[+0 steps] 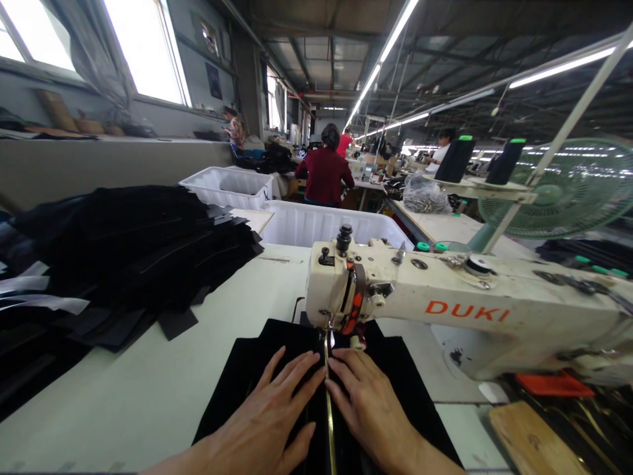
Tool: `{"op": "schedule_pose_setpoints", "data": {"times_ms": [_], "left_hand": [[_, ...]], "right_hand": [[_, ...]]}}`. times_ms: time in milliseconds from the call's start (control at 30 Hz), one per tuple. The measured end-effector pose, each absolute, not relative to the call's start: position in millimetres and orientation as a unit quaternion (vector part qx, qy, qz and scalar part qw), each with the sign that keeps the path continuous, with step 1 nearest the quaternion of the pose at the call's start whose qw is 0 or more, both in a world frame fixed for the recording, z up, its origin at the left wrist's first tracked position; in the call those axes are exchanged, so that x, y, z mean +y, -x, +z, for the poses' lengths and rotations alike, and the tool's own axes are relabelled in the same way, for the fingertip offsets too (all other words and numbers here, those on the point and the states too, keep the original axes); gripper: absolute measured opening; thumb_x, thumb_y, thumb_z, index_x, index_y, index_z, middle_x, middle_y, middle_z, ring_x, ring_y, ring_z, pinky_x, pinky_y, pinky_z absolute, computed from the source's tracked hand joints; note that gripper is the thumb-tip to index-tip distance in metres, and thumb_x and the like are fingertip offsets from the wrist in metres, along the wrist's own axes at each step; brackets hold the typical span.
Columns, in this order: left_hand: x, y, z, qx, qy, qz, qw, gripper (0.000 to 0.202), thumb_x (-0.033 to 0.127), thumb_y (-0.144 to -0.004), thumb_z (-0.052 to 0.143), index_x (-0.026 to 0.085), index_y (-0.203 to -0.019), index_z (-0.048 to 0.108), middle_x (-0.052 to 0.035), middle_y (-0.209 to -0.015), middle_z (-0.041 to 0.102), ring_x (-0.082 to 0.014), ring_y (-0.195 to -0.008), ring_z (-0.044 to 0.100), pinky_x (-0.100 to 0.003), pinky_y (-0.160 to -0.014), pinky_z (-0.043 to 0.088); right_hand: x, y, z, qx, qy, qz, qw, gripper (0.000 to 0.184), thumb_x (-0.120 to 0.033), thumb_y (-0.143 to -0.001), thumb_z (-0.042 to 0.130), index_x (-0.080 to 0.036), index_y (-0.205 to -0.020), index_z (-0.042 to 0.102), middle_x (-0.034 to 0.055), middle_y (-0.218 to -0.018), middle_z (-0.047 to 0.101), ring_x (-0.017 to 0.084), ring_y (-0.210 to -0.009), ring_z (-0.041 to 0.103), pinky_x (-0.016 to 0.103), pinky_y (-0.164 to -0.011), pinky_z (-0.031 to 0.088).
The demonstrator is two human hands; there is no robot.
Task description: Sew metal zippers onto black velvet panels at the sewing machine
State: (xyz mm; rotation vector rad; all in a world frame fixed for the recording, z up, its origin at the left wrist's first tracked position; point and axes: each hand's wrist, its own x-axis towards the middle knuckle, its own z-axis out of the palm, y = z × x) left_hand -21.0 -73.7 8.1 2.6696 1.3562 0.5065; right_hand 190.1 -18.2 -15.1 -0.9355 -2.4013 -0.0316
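Black fabric (237,369) lies flat on the pale sewing table, its far part under the head of a sewing machine (465,290). A gold zipper (330,415) runs down the middle of the cloth towards me from the needle area. My left hand (277,402) rests on the fabric left of the zipper, fingers spread and stretched forward. On the other side, my right hand (368,402) lies with its fingers extended, the tips at the zipper's edge. The needle tip is hidden behind the machine's parts.
A large pile of black fabric pieces (123,251) covers the left of the table (148,389). White plastic bins (321,221) stand behind it. Black thread cones (455,159) and a green fan (554,191) are at right. A wooden block (534,439) lies front right. A person (324,168) sits ahead.
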Motion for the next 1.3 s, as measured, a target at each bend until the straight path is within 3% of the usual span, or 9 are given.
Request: {"op": "schedule_pose_setpoints", "data": {"times_ms": [133,333,733,1300], "left_hand": [[-71.8,21.3,7.6,0.442,-0.877,0.185,0.045,0.072,0.017,-0.088,0.058,0.028,-0.153,0.029,-0.0066,-0.152,0.041,-0.0297,-0.14,0.038,-0.058,-0.115,0.025],[-67.7,22.1,5.9,0.432,-0.884,0.174,0.034,0.075,0.018,-0.088,0.057,0.027,-0.154,0.024,-0.0075,-0.153,0.04,-0.0301,-0.14,0.037,-0.059,-0.114,0.024],[-71.1,21.8,9.4,0.433,-0.886,0.168,0.006,0.076,0.018,-0.086,0.058,0.025,-0.155,0.025,-0.0089,-0.153,0.04,-0.0321,-0.139,0.039,-0.059,-0.113,0.029],[-49.2,27.5,2.9,0.437,-0.882,0.156,0.077,0.069,0.018,-0.091,0.054,0.028,-0.154,0.026,-0.0065,-0.157,0.033,-0.0284,-0.143,0.032,-0.061,-0.116,0.018]], "right_hand": [[-16.0,-187.7,-13.4,-0.892,0.334,-0.02,0.303,0.021,-0.016,-0.092,0.059,-0.02,-0.111,0.068,0.0035,-0.105,0.072,0.021,-0.101,0.065,0.04,-0.099,0.052],[-16.5,-184.1,-14.1,-0.883,0.345,-0.039,0.315,0.018,-0.016,-0.093,0.059,-0.022,-0.108,0.068,0.0016,-0.101,0.072,0.02,-0.098,0.065,0.039,-0.098,0.048],[-18.7,-182.9,-17.2,-0.877,0.358,-0.031,0.319,0.02,-0.017,-0.096,0.053,-0.023,-0.108,0.067,0.002,-0.102,0.073,0.02,-0.098,0.065,0.04,-0.097,0.047],[-1.3,-177.3,-17.3,-0.876,0.362,-0.07,0.31,0.019,-0.016,-0.096,0.053,-0.02,-0.106,0.068,0.0041,-0.105,0.073,0.024,-0.096,0.067,0.042,-0.095,0.049]]}}
